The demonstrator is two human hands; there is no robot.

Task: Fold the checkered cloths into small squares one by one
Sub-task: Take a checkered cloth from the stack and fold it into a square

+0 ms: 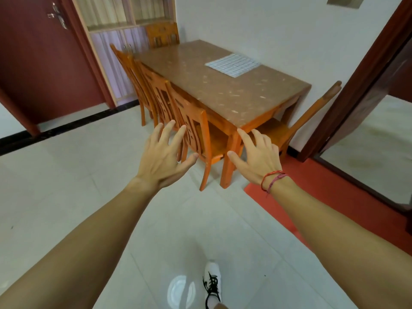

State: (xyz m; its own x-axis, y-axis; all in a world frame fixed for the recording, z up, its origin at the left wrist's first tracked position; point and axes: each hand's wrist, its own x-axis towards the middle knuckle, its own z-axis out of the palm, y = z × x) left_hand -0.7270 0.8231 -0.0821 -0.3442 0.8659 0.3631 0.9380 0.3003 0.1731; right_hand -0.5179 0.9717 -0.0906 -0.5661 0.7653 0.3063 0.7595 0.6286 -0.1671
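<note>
Well, both my arms were stretched out in front of me above the pale tiled floor (pixel 66 175). My left hand (pixel 163 157) had its fingers straight and spread wide, holding nothing. My right hand (pixel 256 157) was the same, splayed and empty, with a red string bracelet (pixel 273 178) at the wrist. The checkered cloth (pixel 233 64) lay flat on the far right part of the brown speckled table (pixel 200 85), well apart from either hand. A row of orange wooden chairs (pixel 194 130) stood tucked along the table's left side. Another chair (pixel 312 112) stood at its near end, by the red mat (pixel 312 208). My white shoe (pixel 213 279) with black laces showed below.
</note>
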